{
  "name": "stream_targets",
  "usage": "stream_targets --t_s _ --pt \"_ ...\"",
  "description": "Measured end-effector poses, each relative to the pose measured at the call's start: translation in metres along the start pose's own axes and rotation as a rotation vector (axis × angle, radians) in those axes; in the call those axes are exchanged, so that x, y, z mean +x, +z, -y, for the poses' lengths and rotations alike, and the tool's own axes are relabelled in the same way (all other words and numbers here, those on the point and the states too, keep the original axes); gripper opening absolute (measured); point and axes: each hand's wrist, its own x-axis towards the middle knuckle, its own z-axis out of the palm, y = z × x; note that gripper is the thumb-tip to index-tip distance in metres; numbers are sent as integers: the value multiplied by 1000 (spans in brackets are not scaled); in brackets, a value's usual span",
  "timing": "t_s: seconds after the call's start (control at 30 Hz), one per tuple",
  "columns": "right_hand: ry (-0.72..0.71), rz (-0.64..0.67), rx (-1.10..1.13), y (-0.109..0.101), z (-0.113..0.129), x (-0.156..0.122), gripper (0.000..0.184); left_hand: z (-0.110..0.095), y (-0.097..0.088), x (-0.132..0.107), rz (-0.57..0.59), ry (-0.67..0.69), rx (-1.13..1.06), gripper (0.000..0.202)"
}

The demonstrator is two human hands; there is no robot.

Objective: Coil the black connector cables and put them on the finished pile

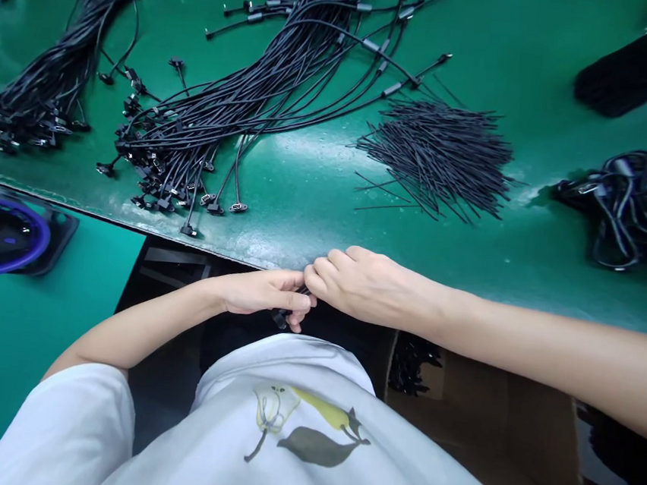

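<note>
Left hand (264, 292) clenched around a small black plastic cable connector (280, 318), right hand (362, 284) with fingers (316, 274) pinching its upper end, just off the edge of the green bench (304, 202); long bundled thin black cables (246, 98) lying beyond.

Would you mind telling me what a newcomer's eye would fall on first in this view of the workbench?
Most striking are the long bundles of black cables fanned across the green bench mat, far from the hands. To their right lies a loose heap of short black wires. At the bench's near edge, the left hand holds a small black connector with the right hand pressed close beside it.
</note>
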Motion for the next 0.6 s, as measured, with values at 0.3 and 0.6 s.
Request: stream_targets --t_s 0.3,0.6 --pt "36 -57 267 -4 -29 2 17 6 15 10 -255 215 -39 34" --pt "666 -560 360 18 42 34 38 -19 21 25 -655 637 -567 18"
